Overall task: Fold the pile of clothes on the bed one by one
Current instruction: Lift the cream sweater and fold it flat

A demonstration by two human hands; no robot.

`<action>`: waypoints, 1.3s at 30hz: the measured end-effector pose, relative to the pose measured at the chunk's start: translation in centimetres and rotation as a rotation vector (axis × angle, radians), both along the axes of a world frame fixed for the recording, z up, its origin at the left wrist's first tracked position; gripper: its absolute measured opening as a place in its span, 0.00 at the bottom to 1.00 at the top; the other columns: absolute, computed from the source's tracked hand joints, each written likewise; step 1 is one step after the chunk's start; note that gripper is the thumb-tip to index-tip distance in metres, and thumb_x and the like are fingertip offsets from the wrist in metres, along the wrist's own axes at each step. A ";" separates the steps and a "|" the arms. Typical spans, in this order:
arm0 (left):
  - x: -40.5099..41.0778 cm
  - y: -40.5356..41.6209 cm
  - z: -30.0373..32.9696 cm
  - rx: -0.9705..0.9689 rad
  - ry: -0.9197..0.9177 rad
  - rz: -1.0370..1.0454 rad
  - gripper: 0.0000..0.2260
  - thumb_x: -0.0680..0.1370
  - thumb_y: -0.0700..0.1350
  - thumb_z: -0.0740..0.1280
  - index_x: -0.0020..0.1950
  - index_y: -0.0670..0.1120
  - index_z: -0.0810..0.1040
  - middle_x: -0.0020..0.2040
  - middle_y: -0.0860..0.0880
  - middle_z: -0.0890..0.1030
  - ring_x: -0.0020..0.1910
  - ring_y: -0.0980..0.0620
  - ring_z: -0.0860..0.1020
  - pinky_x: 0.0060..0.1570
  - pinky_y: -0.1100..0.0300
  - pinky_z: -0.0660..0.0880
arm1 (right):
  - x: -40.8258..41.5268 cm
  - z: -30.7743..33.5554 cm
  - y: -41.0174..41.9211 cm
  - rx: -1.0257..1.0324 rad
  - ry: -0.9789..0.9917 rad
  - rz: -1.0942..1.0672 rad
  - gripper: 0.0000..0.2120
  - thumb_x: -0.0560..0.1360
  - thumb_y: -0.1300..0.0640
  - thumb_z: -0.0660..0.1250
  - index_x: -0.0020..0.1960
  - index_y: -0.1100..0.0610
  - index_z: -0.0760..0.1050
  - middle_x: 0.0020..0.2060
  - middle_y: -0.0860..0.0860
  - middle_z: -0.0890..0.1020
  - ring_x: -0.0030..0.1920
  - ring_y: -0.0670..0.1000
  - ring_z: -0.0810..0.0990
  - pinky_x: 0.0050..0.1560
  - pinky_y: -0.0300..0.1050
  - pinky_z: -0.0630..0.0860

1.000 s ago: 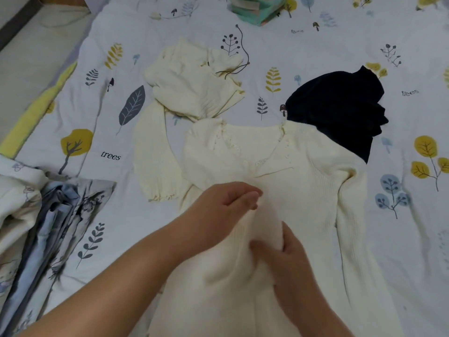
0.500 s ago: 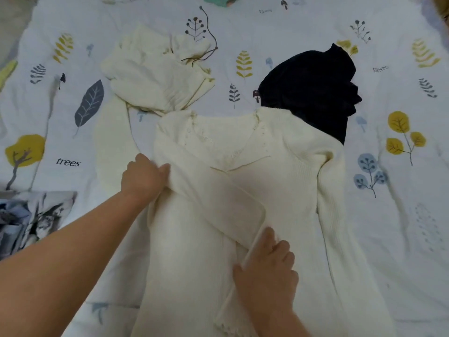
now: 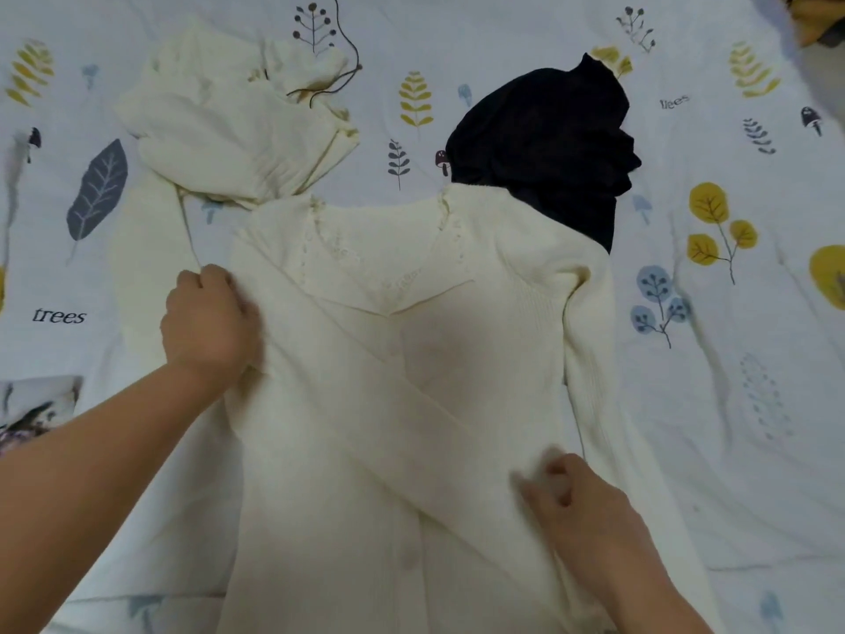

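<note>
Sleeve-folding step: left hand (image 3: 208, 322) grips the cream knitted cardigan's (image 3: 366, 450) shoulder at nine o'clock; right hand's curled fingers (image 3: 560, 485) pinch the crossed sleeve's cuff (image 3: 542, 459) at five. Next, probably fold the other sleeve inward.

Cardigan (image 3: 457, 359): lying flat mid-bed (image 3: 754, 450), one sleeve (image 3: 388, 404) crossing its front.
Top (image 3: 228, 125): lying behind the cardigan, leftward.
Garment (image 3: 548, 144): lying behind it, rightward, partly underneath.
</note>
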State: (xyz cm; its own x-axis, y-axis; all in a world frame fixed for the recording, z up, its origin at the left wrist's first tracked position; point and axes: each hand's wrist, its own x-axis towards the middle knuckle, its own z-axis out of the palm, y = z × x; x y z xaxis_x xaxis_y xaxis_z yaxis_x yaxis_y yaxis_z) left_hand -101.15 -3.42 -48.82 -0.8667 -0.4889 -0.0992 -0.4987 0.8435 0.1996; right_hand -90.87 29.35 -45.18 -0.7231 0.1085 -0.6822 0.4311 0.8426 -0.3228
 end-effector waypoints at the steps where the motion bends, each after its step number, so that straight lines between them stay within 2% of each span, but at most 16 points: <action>1: 0.2 0.7 0.0 -0.061 0.042 -0.105 0.15 0.75 0.38 0.65 0.59 0.33 0.71 0.56 0.30 0.71 0.51 0.31 0.71 0.47 0.42 0.69 | 0.1 0.2 -0.1 -0.003 -0.028 0.027 0.15 0.75 0.42 0.61 0.59 0.45 0.65 0.51 0.44 0.76 0.51 0.48 0.76 0.48 0.42 0.69; 4: 1.3 3.0 -0.5 -0.128 0.091 -0.402 0.18 0.71 0.43 0.68 0.57 0.34 0.74 0.55 0.30 0.73 0.50 0.31 0.74 0.45 0.41 0.71 | 0.1 -0.3 0.3 0.227 0.018 0.231 0.14 0.77 0.57 0.55 0.61 0.48 0.61 0.51 0.47 0.76 0.52 0.51 0.77 0.44 0.43 0.68; 7: 2.9 5.9 -1.4 -0.054 0.013 -0.613 0.22 0.72 0.53 0.59 0.58 0.38 0.75 0.56 0.34 0.76 0.51 0.35 0.77 0.47 0.44 0.73 | 0.1 -1.6 0.5 0.488 0.272 0.285 0.20 0.70 0.67 0.55 0.61 0.56 0.68 0.48 0.54 0.77 0.49 0.57 0.76 0.38 0.46 0.66; 9: 4.2 7.6 -2.1 0.015 -0.104 -0.686 0.28 0.76 0.59 0.52 0.64 0.40 0.72 0.63 0.37 0.74 0.61 0.37 0.75 0.55 0.41 0.70 | 0.4 -3.3 0.6 0.423 0.539 0.206 0.21 0.64 0.63 0.64 0.58 0.61 0.74 0.46 0.60 0.77 0.45 0.61 0.74 0.36 0.50 0.70; 10: 4.8 8.1 -2.5 0.023 -0.173 -0.693 0.32 0.77 0.63 0.45 0.70 0.42 0.68 0.68 0.38 0.70 0.66 0.39 0.70 0.60 0.39 0.67 | 0.7 -4.0 0.5 0.376 0.606 0.232 0.23 0.65 0.58 0.63 0.59 0.61 0.73 0.49 0.61 0.76 0.48 0.62 0.73 0.42 0.53 0.71; 13: 6.2 8.4 -4.3 0.003 -0.307 -0.688 0.40 0.69 0.69 0.26 0.75 0.49 0.43 0.77 0.45 0.50 0.76 0.44 0.50 0.70 0.40 0.51 | 2.3 -6.6 0.5 0.344 0.532 0.430 0.23 0.75 0.49 0.52 0.66 0.56 0.68 0.61 0.62 0.75 0.61 0.61 0.70 0.58 0.58 0.63; 15: 6.3 8.7 -4.7 -0.016 -0.320 -0.676 0.42 0.66 0.71 0.24 0.74 0.50 0.38 0.78 0.46 0.46 0.76 0.45 0.45 0.71 0.41 0.47 | 2.2 -6.9 1.3 0.278 0.515 0.465 0.22 0.75 0.48 0.51 0.64 0.56 0.71 0.59 0.61 0.77 0.60 0.60 0.73 0.59 0.57 0.66; 17: 6.0 9.1 -4.3 -0.021 -0.369 -0.648 0.42 0.67 0.70 0.29 0.76 0.49 0.40 0.78 0.45 0.45 0.76 0.44 0.44 0.71 0.41 0.46 | 1.1 -6.1 2.4 0.180 0.640 0.374 0.20 0.71 0.52 0.55 0.57 0.58 0.77 0.53 0.60 0.79 0.53 0.59 0.77 0.52 0.49 0.72; 20: 5.7 10.1 -3.2 -0.005 -0.301 -0.626 0.36 0.73 0.61 0.44 0.74 0.41 0.61 0.72 0.36 0.63 0.72 0.37 0.61 0.65 0.36 0.60 | -0.6 -4.0 4.6 0.196 0.673 0.060 0.16 0.71 0.59 0.59 0.56 0.61 0.76 0.50 0.61 0.78 0.50 0.60 0.74 0.50 0.48 0.67; 24: 6.0 12.5 -2.0 0.025 -0.191 -0.679 0.25 0.71 0.53 0.55 0.61 0.40 0.72 0.58 0.35 0.77 0.56 0.35 0.77 0.51 0.37 0.73 | -1.0 -3.1 7.6 0.248 0.182 -0.251 0.22 0.75 0.55 0.64 0.66 0.61 0.67 0.59 0.62 0.71 0.60 0.62 0.69 0.56 0.51 0.67; 26: 6.2 14.0 -1.3 0.092 -0.165 -0.685 0.22 0.70 0.51 0.58 0.58 0.41 0.74 0.58 0.36 0.77 0.56 0.36 0.77 0.52 0.38 0.72 | -0.9 -2.8 8.2 0.195 0.071 -0.244 0.16 0.74 0.52 0.64 0.59 0.59 0.72 0.56 0.60 0.73 0.58 0.60 0.70 0.54 0.49 0.68; 29: 6.5 16.2 -0.5 0.225 -0.133 -0.616 0.19 0.75 0.46 0.63 0.64 0.43 0.73 0.67 0.39 0.70 0.66 0.39 0.69 0.65 0.44 0.62 | -1.1 -1.5 8.7 0.061 0.085 -0.254 0.07 0.72 0.57 0.61 0.37 0.57 0.68 0.37 0.54 0.74 0.42 0.55 0.72 0.41 0.45 0.67; 31: 6.5 17.2 -0.1 0.299 -0.117 -0.583 0.18 0.78 0.46 0.62 0.68 0.46 0.69 0.69 0.45 0.67 0.68 0.45 0.65 0.67 0.53 0.59 | -1.4 0.0 8.9 0.115 0.143 -0.235 0.05 0.75 0.59 0.60 0.41 0.58 0.69 0.36 0.53 0.74 0.39 0.55 0.72 0.37 0.45 0.64; 34: 6.1 18.5 2.0 0.531 -0.097 -0.492 0.13 0.79 0.45 0.60 0.63 0.47 0.74 0.61 0.48 0.73 0.59 0.49 0.72 0.58 0.60 0.66 | -1.9 4.1 8.0 0.182 0.361 -0.209 0.03 0.75 0.60 0.60 0.45 0.59 0.70 0.34 0.53 0.75 0.35 0.54 0.73 0.33 0.46 0.66; 37: 5.5 19.5 5.1 0.953 -0.133 -0.260 0.07 0.79 0.45 0.60 0.50 0.48 0.78 0.48 0.50 0.79 0.48 0.51 0.77 0.48 0.61 0.70 | -2.1 8.4 5.1 0.156 0.504 -0.103 0.01 0.74 0.59 0.60 0.44 0.55 0.70 0.32 0.52 0.76 0.35 0.54 0.74 0.35 0.47 0.69; 39: 4.9 19.4 7.5 1.326 -0.278 -0.083 0.15 0.78 0.55 0.59 0.47 0.46 0.78 0.44 0.48 0.81 0.44 0.49 0.80 0.42 0.57 0.75 | -2.2 10.7 2.4 0.119 0.527 0.005 0.00 0.75 0.57 0.60 0.46 0.52 0.69 0.34 0.50 0.77 0.37 0.54 0.75 0.37 0.47 0.70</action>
State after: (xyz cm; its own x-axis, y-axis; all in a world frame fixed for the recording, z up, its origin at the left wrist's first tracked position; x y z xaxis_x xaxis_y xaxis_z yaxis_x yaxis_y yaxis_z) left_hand -96.21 16.01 -41.35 -0.7632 0.1624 -0.6255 -0.6127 0.1259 0.7802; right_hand -93.09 31.75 -34.45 -0.9648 0.1588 -0.2096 0.2324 0.8880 -0.3968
